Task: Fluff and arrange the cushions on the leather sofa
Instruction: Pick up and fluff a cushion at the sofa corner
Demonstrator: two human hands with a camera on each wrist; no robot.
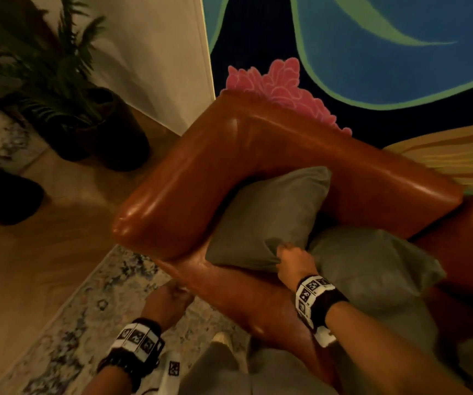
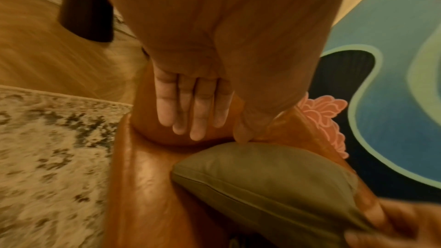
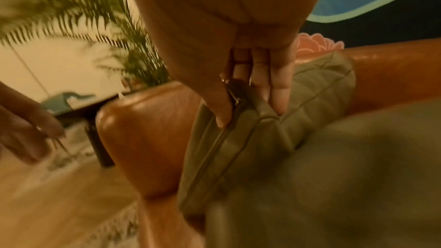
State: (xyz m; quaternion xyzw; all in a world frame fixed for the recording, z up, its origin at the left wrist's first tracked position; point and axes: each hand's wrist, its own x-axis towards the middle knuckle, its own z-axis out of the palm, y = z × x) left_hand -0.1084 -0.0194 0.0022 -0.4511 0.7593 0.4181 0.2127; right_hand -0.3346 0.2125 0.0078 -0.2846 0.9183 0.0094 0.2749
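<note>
Two olive-green fabric cushions (image 1: pixel 269 220) sit on the tan leather sofa (image 1: pixel 201 172). Right hand (image 1: pixel 293 259) pinches one cushion's corner; left hand (image 2: pixel 193 101) hangs with fingers straight, holding nothing. No writing is readable.

It was a living room in a home: beside the brown leather sofa (image 1: pixel 258 155) stood a potted palm (image 1: pixel 67 89), before it a patterned rug (image 1: pixel 87 309), behind it a painted wall (image 1: pixel 372 52).
</note>
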